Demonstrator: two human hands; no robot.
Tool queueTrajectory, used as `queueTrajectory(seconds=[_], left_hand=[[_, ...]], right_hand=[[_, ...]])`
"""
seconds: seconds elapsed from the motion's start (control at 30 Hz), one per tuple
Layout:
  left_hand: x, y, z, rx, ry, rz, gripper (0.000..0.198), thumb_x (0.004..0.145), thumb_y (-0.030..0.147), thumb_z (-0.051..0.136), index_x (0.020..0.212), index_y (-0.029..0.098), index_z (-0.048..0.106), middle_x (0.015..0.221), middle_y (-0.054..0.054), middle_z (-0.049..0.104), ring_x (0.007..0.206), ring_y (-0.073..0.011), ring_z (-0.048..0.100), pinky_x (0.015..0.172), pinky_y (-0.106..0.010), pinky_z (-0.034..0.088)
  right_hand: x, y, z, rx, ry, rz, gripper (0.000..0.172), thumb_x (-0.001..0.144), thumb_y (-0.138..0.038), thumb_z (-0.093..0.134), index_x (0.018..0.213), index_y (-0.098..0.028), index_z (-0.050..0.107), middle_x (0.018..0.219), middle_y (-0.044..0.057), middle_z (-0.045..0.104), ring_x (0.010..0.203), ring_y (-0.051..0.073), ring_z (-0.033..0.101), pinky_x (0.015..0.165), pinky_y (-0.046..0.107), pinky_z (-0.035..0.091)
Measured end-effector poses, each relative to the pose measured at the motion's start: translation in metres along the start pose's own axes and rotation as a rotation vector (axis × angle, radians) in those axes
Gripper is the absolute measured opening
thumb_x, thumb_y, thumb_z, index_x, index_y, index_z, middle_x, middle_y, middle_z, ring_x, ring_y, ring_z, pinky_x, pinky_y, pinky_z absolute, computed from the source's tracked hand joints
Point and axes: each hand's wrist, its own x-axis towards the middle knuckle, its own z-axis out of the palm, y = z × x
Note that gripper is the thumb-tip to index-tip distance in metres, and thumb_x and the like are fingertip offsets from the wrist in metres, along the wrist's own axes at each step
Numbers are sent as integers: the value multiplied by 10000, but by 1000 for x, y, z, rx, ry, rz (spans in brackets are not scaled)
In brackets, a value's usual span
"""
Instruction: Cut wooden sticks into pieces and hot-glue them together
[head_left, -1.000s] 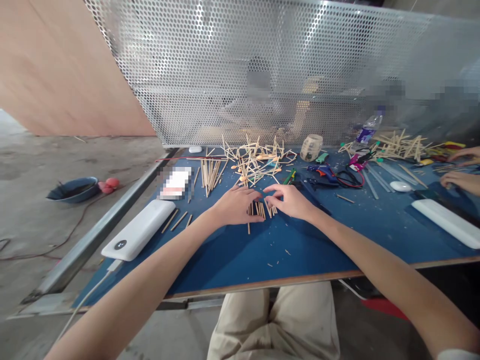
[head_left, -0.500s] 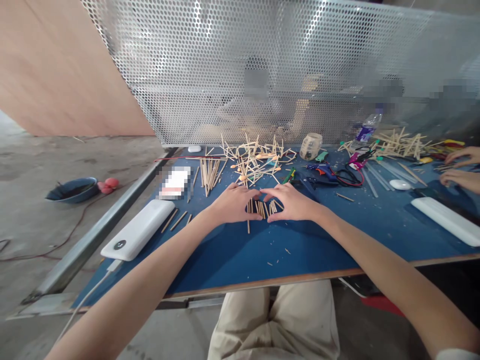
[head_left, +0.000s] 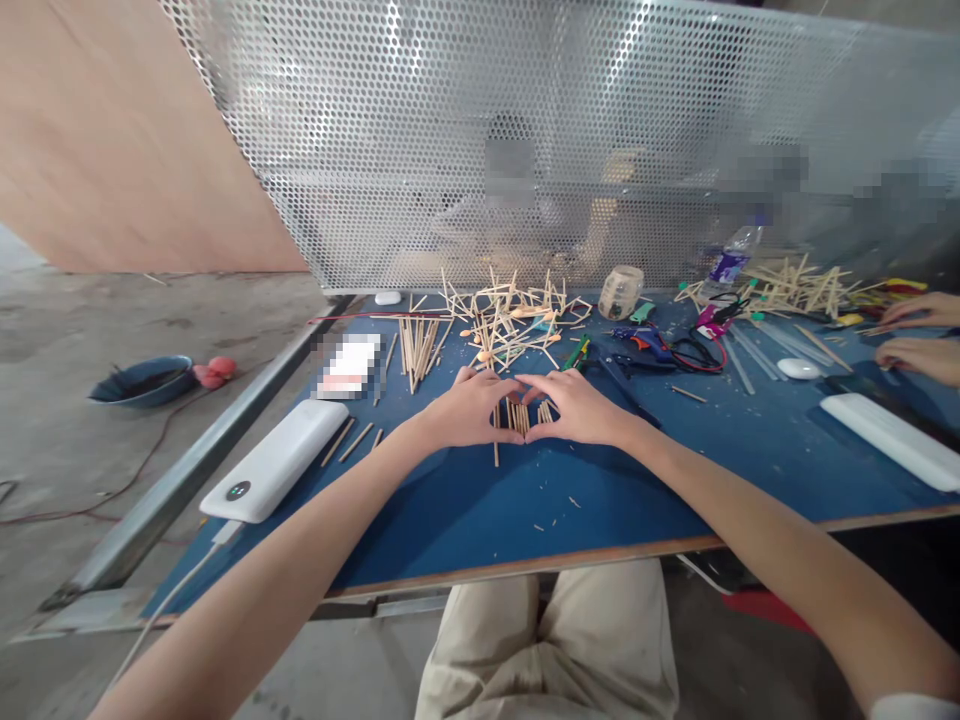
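Right hand nearer left hand now; both half-curled around short sticks between, long axes fore-and-aft; cannot tell if gripped.

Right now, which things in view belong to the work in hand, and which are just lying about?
Likely in the work:
- short sticks between left hand and right hand
- perhaps the stick pile behind them

Seemingly lying about:
- white power bank
- bottle
- basin on the floor
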Motion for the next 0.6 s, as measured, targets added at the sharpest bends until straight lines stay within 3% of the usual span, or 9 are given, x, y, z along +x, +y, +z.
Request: queueTrajectory(seconds=[0.1,0.2,0.3,0.43,0.5,0.6], left_hand=[[-1,-3,-4,37,26,17,639,827,742,564,1223,242,606,1204,-81,684,1163,-304,572,974,-435,341],[-4,-11,-10,57,14,16,704,836,762,519,1305,241,585,1271,-93,666,1217,-316,557,1024,-448,322],[-9,-20,-16,40,-88,31,975,695,855,585,1440,234,492,1377,-124,609,1281,-347,527,1075,-455,302],[-13,-21,-18,8,-180,31,1188,582,888,642,1529,221,375,1465,-154,535,1343,-368,479,1096,-455,307],[-13,-19,-17,-4,-178,35,1163,602,872,648,1523,211,388,1465,-155,537,1330,-361,499,1089,-442,331],[-11,-17,-14,-22,-154,27,964,755,793,595,1490,188,436,1426,-146,578,1266,-322,566,1042,-401,398]], right_hand=[[1,0,-6,25,90,1,710,820,-573,710,1418,-244,513,1158,60,731,1069,265,640,987,440,412],[0,6,-21,58,277,64,454,904,-465,635,1302,-249,609,1050,33,752,936,215,679,957,403,454],[-4,23,-40,81,492,151,293,937,-407,569,1143,-234,686,962,34,757,873,205,696,912,376,494],[-11,54,-55,162,683,227,286,943,-411,528,1011,-197,706,904,60,754,826,209,714,809,343,540],[-12,67,-57,143,708,265,286,924,-420,546,954,-190,714,840,60,752,782,213,715,787,345,544],[-13,77,-55,115,683,306,292,908,-431,554,908,-192,721,772,49,745,738,213,709,763,344,545]])
